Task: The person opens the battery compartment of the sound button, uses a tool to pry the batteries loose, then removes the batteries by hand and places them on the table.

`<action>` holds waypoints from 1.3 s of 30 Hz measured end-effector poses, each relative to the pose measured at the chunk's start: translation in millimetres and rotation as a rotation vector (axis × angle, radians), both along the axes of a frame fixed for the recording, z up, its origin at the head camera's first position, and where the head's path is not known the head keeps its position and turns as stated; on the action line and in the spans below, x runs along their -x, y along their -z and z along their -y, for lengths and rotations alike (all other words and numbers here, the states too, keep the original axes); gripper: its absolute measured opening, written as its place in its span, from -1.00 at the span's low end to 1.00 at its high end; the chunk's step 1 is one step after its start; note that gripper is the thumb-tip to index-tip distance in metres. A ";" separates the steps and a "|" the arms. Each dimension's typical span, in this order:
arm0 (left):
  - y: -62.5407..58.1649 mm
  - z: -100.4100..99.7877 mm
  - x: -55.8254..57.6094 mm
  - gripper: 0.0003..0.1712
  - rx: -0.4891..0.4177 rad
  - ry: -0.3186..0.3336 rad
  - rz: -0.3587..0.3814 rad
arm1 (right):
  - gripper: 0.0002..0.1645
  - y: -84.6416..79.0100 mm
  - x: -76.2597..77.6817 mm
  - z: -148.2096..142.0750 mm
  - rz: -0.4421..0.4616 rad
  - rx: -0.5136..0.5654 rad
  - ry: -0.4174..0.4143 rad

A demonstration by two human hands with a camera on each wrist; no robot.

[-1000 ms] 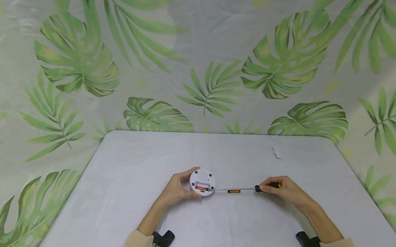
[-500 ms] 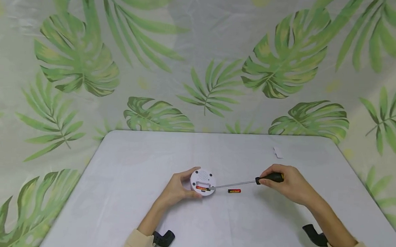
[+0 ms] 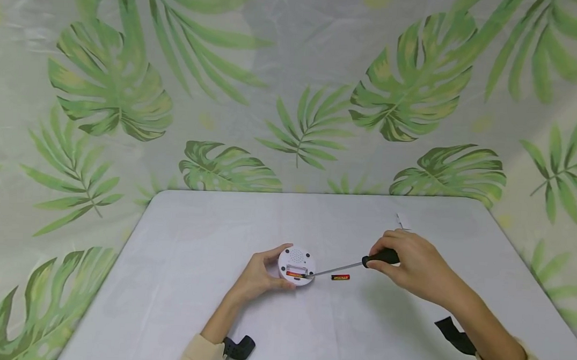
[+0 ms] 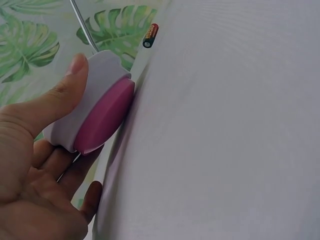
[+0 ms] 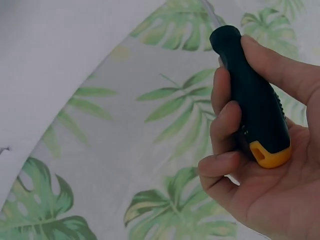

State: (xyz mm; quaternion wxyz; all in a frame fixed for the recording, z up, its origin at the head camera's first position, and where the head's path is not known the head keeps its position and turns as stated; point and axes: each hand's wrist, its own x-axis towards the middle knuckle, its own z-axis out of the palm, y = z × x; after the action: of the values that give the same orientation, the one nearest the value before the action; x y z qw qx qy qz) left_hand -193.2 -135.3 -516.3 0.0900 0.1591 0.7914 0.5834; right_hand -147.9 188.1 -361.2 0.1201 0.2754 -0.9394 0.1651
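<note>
My left hand [image 3: 257, 275] holds a round white device [image 3: 296, 254] by its sides, thumb on one edge and fingers on the other. Its pink side [image 4: 106, 117] shows in the left wrist view. In the device's uncovered battery compartment lies one red and black battery [image 3: 293, 274]. A long screwdriver [image 3: 338, 269] is in my right hand [image 3: 415, 266], the fingers curled round its dark green handle [image 5: 255, 95] with a yellow end. The shaft slants down to the left, its tip at the right end of that battery. Whether the tip touches it is too small to tell.
A second red and black battery [image 3: 340, 277] lies loose on the white-covered table [image 3: 209, 219], just right of the device and below the shaft. A small white piece [image 3: 400, 221] lies farther back, partly behind my right hand. A leaf-patterned cloth [image 3: 292, 94] hangs beyond the table.
My right hand has risen, tilting the screwdriver from nearly flat to a slant, then shifted slightly left. The tip stays at the compartment's right end. My left hand and the device have barely moved.
</note>
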 end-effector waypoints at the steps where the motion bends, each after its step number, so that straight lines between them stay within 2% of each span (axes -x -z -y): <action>1: -0.2 -0.2 -0.3 0.05 0.003 -0.001 -0.001 | -0.85 -1.3 -0.5 2.0 -0.010 -0.009 0.001; 6: -1.0 -1.0 -1.0 0.05 0.019 -0.038 -0.008 | -0.83 -7.0 -1.6 11.9 -0.053 -0.045 -0.019; 8: -1.0 -1.0 -0.7 0.05 0.022 -0.054 -0.016 | -0.83 -6.3 0.9 11.9 -0.033 -0.043 -0.020; 10: -0.3 -1.1 0.0 0.05 0.024 -0.057 -0.018 | -0.84 -1.5 6.5 6.3 0.027 -0.012 -0.017; 12: 0.5 -0.9 0.8 0.05 0.027 -0.054 -0.016 | -0.84 8.3 14.1 -4.6 0.124 0.055 -0.010; 18: 1.7 0.6 2.9 0.05 -0.001 -0.047 -0.012 | -0.79 56.3 32.5 -43.5 0.490 0.306 0.074; 21: 1.5 1.2 3.7 0.05 -0.018 -0.045 -0.005 | -0.72 76.5 37.4 -54.8 0.613 0.375 0.108; 26: 2.3 1.9 3.6 0.05 -0.027 -0.046 0.003 | -0.67 94.6 42.4 -62.4 0.707 0.443 0.120; 32: 3.0 3.2 3.6 0.05 -0.023 -0.027 0.000 | -0.60 113.3 44.1 -68.8 0.813 0.483 0.174; 39: 1.1 4.5 4.8 0.04 -0.035 -0.031 0.007 | -0.58 124.7 47.0 -70.4 0.867 0.500 0.199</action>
State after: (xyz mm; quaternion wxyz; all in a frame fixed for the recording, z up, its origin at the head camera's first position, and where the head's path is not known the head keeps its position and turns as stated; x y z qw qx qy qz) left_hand -198.0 -139.9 -517.4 0.0810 0.1460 0.7830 0.5992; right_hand -195.0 258.6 -485.9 -0.2036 0.0534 -0.8563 0.4716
